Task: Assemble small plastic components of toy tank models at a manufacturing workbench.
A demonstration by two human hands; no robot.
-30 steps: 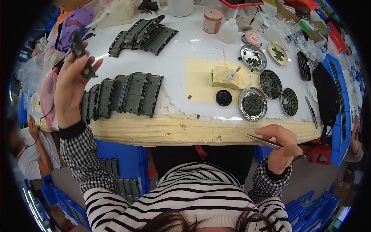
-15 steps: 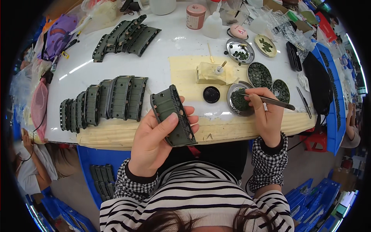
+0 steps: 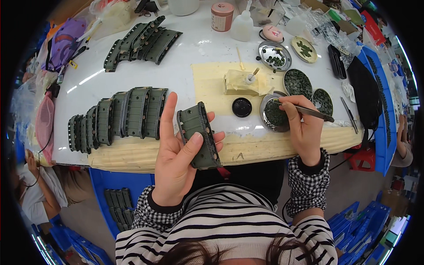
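Observation:
My left hand (image 3: 172, 152) grips a dark green ribbed plastic part (image 3: 194, 121), a curved panel with toothed edges, thumb on its face and index finger raised. In my right hand (image 3: 304, 128) are tweezers (image 3: 316, 114), pinched near the tips. The tips reach into a round metal dish (image 3: 266, 119) of tiny dark green pieces (image 3: 276, 110); whether they hold a piece is too small to tell. Two more round dishes of green bits (image 3: 297, 83) (image 3: 322, 102) stand just beyond. Left of the dish sits a black round lid or cup (image 3: 241, 107).
Several similar green panels (image 3: 143, 110) stand in a row at the left, with another stack (image 3: 143, 42) farther back. A tape-wrapped block (image 3: 242, 83) holds a small bottle with a brush. A white squeeze bottle (image 3: 242, 26), pink tin (image 3: 222, 17) and blue tray (image 3: 377, 88) lie around.
My left hand has tilted slightly, its index finger now lifted away from the green part, which has shifted a little right and down. My right hand and tweezers stay over the dish.

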